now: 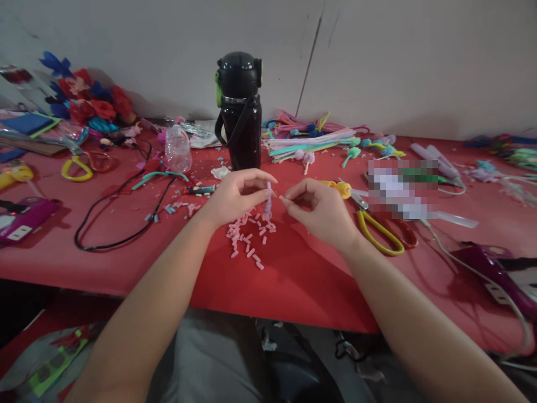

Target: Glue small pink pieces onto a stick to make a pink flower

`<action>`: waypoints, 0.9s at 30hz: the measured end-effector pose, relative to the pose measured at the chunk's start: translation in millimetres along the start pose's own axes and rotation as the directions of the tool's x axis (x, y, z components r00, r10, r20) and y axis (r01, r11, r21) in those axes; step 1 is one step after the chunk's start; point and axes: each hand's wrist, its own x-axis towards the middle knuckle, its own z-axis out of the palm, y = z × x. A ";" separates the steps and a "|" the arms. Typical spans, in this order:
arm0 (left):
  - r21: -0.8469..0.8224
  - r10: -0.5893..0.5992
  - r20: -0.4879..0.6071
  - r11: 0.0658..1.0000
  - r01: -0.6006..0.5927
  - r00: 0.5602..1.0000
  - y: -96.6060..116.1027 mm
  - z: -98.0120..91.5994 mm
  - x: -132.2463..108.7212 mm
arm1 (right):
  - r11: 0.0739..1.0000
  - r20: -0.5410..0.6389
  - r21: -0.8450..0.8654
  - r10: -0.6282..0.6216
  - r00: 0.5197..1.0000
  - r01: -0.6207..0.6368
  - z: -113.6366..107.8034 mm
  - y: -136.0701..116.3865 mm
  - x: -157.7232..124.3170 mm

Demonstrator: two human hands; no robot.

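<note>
My left hand point(235, 196) pinches a short lilac pipe cleaner point(269, 193) between thumb and fingertips. It hangs upright, with a pinkish tuft at its lower end. Just to the right, my right hand point(316, 210) is closed in a pinch, apart from the stem. A tiny pale pink piece point(282, 198) shows at its fingertips, slightly blurred. Below both hands lies a loose scatter of short pink cut pieces point(247, 238) on the red tabletop point(293, 280).
Behind the hands stands a black bottle point(240, 129). Yellow-and-red-handled scissors point(380, 232) lie at right, near a purple glue gun point(495, 274). Pipe cleaners point(310, 145) are bundled at the back. A black cord point(104, 246), a clear plastic bottle point(178, 148) and more scissors point(76, 168) occupy the left.
</note>
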 end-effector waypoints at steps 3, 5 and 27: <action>0.002 0.005 0.038 1.000 -0.005 0.999 0.1 3.2 -1.2 | 0.999 0.010 0.009 -0.046 0.999 0.046 -2.4 -1.3 0.4; -0.005 0.008 0.050 1.000 -0.008 0.999 0.2 4.6 -1.8 | 0.998 0.017 -0.002 -0.058 0.998 0.058 -3.6 -2.1 0.3; -0.008 0.057 -0.041 0.998 -0.058 0.998 -0.2 9.0 -1.4 | 0.947 -0.029 -0.273 -0.183 0.983 0.168 -1.6 -1.9 2.6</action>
